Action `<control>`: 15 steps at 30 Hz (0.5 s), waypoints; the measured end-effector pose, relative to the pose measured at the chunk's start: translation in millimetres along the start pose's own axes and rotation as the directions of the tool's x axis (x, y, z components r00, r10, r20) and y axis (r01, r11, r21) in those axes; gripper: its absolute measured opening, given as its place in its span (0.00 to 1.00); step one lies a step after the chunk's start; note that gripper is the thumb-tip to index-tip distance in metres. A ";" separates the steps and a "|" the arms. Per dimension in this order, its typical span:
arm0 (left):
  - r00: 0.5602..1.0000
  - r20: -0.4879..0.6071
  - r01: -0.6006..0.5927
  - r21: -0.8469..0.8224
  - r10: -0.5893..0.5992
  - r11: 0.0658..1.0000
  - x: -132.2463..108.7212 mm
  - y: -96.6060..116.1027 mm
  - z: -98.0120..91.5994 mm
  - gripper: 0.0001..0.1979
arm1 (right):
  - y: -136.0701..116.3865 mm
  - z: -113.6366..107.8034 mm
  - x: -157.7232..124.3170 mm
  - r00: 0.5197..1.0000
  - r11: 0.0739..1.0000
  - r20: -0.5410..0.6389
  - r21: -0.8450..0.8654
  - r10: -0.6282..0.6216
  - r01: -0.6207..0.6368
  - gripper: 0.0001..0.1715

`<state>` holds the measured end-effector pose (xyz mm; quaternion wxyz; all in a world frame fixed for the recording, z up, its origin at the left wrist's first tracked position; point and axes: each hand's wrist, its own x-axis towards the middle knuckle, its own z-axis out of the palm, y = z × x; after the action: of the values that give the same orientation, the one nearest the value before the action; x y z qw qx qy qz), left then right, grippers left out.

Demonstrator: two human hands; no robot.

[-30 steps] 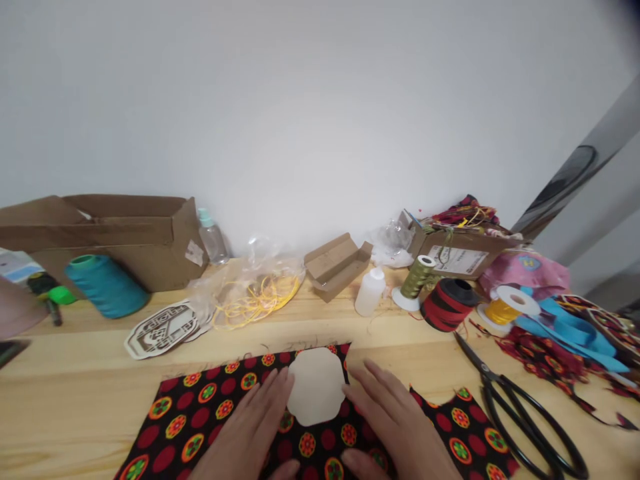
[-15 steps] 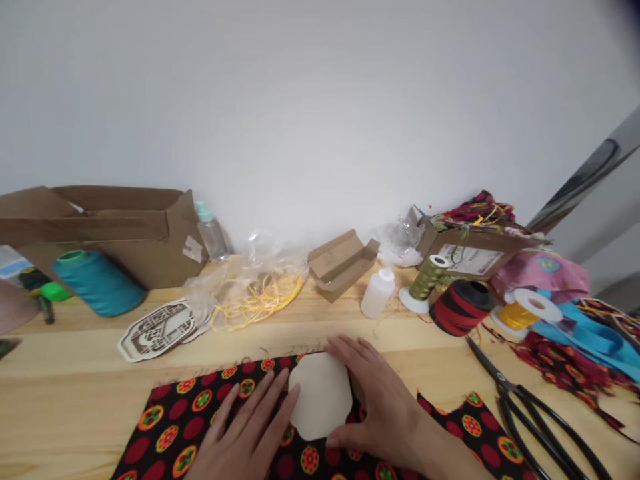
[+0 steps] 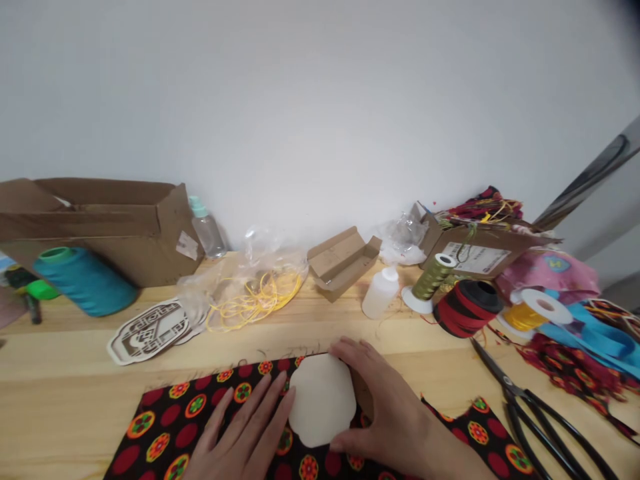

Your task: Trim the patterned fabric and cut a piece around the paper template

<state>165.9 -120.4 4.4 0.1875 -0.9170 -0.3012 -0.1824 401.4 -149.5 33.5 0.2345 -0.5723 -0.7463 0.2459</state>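
A cream, wavy-edged flat card (image 3: 323, 400) lies on black cloth (image 3: 195, 407) printed with red dots and orange-green flowers. My left hand (image 3: 245, 427) rests flat on the cloth, fingers stretched, the forefinger beside the card's left edge. From the right, my right hand (image 3: 385, 407) curves round the card, fingertips at its upper right edge and thumb at its lower right edge. Black-handled scissors (image 3: 525, 397) lie partly opened to the right of the cloth.
Behind the cloth are stacked cut-out pieces (image 3: 150, 332), yellow cord (image 3: 255, 300), a small carton (image 3: 343, 263) and a white bottle (image 3: 381, 292). A teal thread cone (image 3: 87, 280) leans by a large box (image 3: 120, 227). Red-black thread (image 3: 467, 309) and fabric scraps (image 3: 565, 370) lie right.
The view has shifted slightly, so things at the left appear further left and those at the right further right. Both hands keep nearly the same places by the card.
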 end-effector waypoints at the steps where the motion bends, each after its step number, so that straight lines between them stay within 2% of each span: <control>1: 1.000 0.002 -0.002 0.002 0.002 1.000 0.6 -0.3 0.1 0.31 | 1.0 0.3 -1.0 1.000 1.000 -0.004 0.016 0.014 -0.014 0.51; 8: 1.000 0.003 -0.018 0.003 0.018 1.000 -1.0 -1.3 0.2 0.32 | 5.1 -1.0 -3.5 0.980 0.967 -0.144 0.235 0.137 -0.100 0.44; 10: 0.999 0.042 -0.008 -0.007 0.008 1.000 -4.4 -3.3 0.2 0.32 | 3.8 -1.4 -2.1 0.973 0.951 -0.171 0.292 0.152 -0.098 0.42; 12: 0.993 0.115 0.013 -0.020 -0.011 1.000 -7.7 -6.7 -0.1 0.34 | 2.2 -0.9 -1.1 0.979 0.958 -0.165 0.278 0.118 -0.068 0.43; 15: 0.979 0.200 0.040 -0.038 -0.031 0.998 -9.7 -11.4 -1.9 0.38 | 1.4 1.3 -1.1 0.993 0.987 -0.111 0.159 0.042 -0.024 0.48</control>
<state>151.1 -117.5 4.4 0.1339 -0.9289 -0.3308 -0.0994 401.9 -150.4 31.6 0.3172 -0.5775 -0.7002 0.2749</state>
